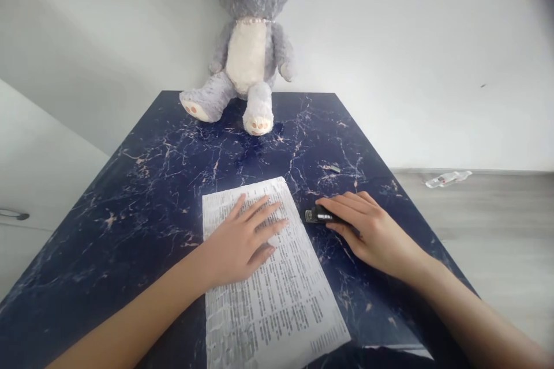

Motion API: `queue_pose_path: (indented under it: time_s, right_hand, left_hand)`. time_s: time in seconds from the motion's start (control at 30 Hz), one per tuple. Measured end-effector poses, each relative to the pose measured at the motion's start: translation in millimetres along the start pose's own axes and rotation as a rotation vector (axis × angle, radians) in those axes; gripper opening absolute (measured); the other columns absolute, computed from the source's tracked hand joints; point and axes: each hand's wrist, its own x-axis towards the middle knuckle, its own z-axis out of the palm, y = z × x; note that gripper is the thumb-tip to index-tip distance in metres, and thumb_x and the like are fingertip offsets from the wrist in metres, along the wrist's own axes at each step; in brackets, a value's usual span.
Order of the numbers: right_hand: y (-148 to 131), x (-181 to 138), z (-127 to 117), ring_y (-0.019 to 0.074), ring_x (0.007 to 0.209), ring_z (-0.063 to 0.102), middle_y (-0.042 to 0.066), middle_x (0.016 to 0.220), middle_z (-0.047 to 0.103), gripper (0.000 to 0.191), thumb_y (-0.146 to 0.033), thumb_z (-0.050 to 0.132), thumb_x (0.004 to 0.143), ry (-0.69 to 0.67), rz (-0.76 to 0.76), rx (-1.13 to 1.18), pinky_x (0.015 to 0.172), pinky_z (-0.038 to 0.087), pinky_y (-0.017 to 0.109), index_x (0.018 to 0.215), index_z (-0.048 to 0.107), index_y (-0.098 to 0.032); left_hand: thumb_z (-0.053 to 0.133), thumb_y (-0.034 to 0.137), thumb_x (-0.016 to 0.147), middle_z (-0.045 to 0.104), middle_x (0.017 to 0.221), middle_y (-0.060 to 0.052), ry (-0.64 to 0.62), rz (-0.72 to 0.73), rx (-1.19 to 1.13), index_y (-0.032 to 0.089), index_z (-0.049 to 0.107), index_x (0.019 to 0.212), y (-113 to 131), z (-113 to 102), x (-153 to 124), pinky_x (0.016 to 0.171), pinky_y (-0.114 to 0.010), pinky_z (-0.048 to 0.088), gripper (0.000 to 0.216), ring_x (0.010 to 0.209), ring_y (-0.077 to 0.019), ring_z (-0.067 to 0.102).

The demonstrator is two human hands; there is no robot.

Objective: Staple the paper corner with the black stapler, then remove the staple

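Printed paper [277, 288] lies on the dark blue marbled table [142, 184], its near end running out of the bottom of the view. My left hand [242, 236] rests flat on its upper half with the fingers spread. Just right of the paper's edge, my right hand [367, 228] is closed around a small black stapler [324, 215]. The stapler's metal nose points left toward the sheet, and its rear is hidden under my palm. Beyond that hand lies a small greenish piece [334, 169], too small to name.
A grey and cream plush toy [249, 57] sits at the table's far edge against the white wall [411, 57]. Clear plastic packaging [448, 179] lies on the floor to the right. A white door or cabinet with a dark handle [15, 215] is on the left.
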Motion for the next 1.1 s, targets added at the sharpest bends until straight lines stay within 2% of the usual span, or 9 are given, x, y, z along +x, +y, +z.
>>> queue_pose_path:
  time_s: [0.13, 0.23, 0.37, 0.47, 0.57, 0.7, 0.87, 1.0, 1.1]
  right_hand:
    - [-12.3, 1.5, 0.7, 0.0277, 0.108, 0.066, 0.011, 0.127, 0.069, 0.036, -0.022, 0.052, 0.104, -0.086, -0.006, 0.061, 0.096, 0.050, 0.049, 0.140, 0.055, -0.023]
    - [-16.2, 3.9, 4.2, 0.0276, 0.110, 0.067, 0.010, 0.126, 0.070, 0.035, -0.024, 0.053, 0.104, -0.102, -0.014, 0.107, 0.098, 0.050, 0.048, 0.139, 0.057, -0.024]
    - [-13.5, 6.0, 5.6, 0.0274, 0.108, 0.067, 0.010, 0.122, 0.071, 0.037, -0.024, 0.054, 0.104, -0.103, -0.030, 0.131, 0.097, 0.051, 0.047, 0.140, 0.056, -0.024]
    - [-11.4, 4.9, 4.5, 0.0279, 0.109, 0.066, 0.011, 0.122, 0.071, 0.038, -0.021, 0.053, 0.104, -0.075, -0.051, 0.085, 0.094, 0.050, 0.047, 0.142, 0.055, -0.022]
    - [-12.4, 3.3, 4.5, 0.0285, 0.109, 0.065, 0.012, 0.123, 0.069, 0.038, -0.020, 0.052, 0.104, -0.033, -0.048, 0.036, 0.093, 0.050, 0.048, 0.143, 0.054, -0.022]
    - [-14.5, 6.8, 7.2, 0.0280, 0.108, 0.066, 0.012, 0.120, 0.070, 0.039, -0.025, 0.053, 0.104, -0.088, -0.059, 0.106, 0.094, 0.052, 0.049, 0.143, 0.054, -0.024]
    - [-7.1, 15.0, 1.2, 0.0272, 0.104, 0.067, 0.012, 0.116, 0.071, 0.036, -0.028, 0.057, 0.102, -0.102, -0.081, 0.212, 0.091, 0.055, 0.047, 0.138, 0.060, -0.022]
    - [0.3, 14.5, -14.2, 0.0253, 0.103, 0.067, 0.010, 0.115, 0.071, 0.036, -0.025, 0.060, 0.100, -0.233, -0.185, 0.261, 0.090, 0.055, 0.044, 0.136, 0.062, -0.022]
    - [-0.6, 13.7, -18.6, 0.0240, 0.102, 0.066, 0.009, 0.115, 0.070, 0.036, -0.025, 0.060, 0.100, -0.284, -0.181, 0.300, 0.088, 0.054, 0.042, 0.136, 0.061, -0.022]
  left_hand:
    - [0.049, 0.035, 0.104, 0.035, 0.166, -0.008, 0.042, 0.032, -0.027, 0.028, 0.044, 0.153, 0.2, -1.7, 0.9, 0.127, -0.064, 0.018, 0.049, 0.156, -0.0329, 0.027]
    - [0.049, 0.032, 0.103, 0.039, 0.164, -0.008, 0.059, 0.031, -0.029, 0.025, 0.050, 0.147, 0.4, -2.4, 1.9, 0.128, -0.061, 0.018, 0.045, 0.156, -0.0314, 0.026]
    - [0.046, 0.031, 0.103, 0.024, 0.171, -0.006, 0.028, 0.033, 0.012, 0.026, 0.033, 0.159, 1.1, -2.4, 3.0, 0.128, -0.061, 0.014, 0.057, 0.159, -0.0313, 0.013]
    - [0.046, 0.030, 0.103, 0.022, 0.172, -0.004, 0.015, 0.026, 0.024, 0.030, 0.025, 0.162, 2.0, -2.5, 3.1, 0.128, -0.063, 0.012, 0.063, 0.160, -0.0330, 0.010]
    - [0.046, 0.032, 0.103, 0.030, 0.169, -0.005, -0.005, 0.024, 0.015, 0.031, 0.037, 0.157, 3.0, -4.0, 2.4, 0.127, -0.065, 0.010, 0.055, 0.159, -0.0339, 0.016]
    - [0.048, 0.033, 0.101, 0.036, 0.165, -0.010, 0.015, 0.014, 0.002, 0.024, 0.053, 0.142, 4.0, -7.8, 0.5, 0.126, -0.067, 0.011, 0.042, 0.156, -0.0358, 0.022]
    - [0.050, 0.032, 0.100, 0.039, 0.161, -0.011, 0.070, 0.020, -0.015, 0.024, 0.054, 0.137, 4.0, -9.9, -1.6, 0.126, -0.067, 0.014, 0.038, 0.155, -0.0358, 0.024]
    - [0.050, 0.031, 0.100, 0.039, 0.161, -0.011, 0.084, 0.023, 0.012, 0.023, 0.055, 0.135, 4.1, -10.4, -2.2, 0.126, -0.067, 0.013, 0.036, 0.155, -0.0350, 0.024]
    - [0.050, 0.032, 0.100, 0.039, 0.161, -0.010, 0.101, 0.028, 0.025, 0.024, 0.056, 0.135, 4.1, -10.5, -1.5, 0.126, -0.067, 0.012, 0.036, 0.154, -0.0349, 0.026]
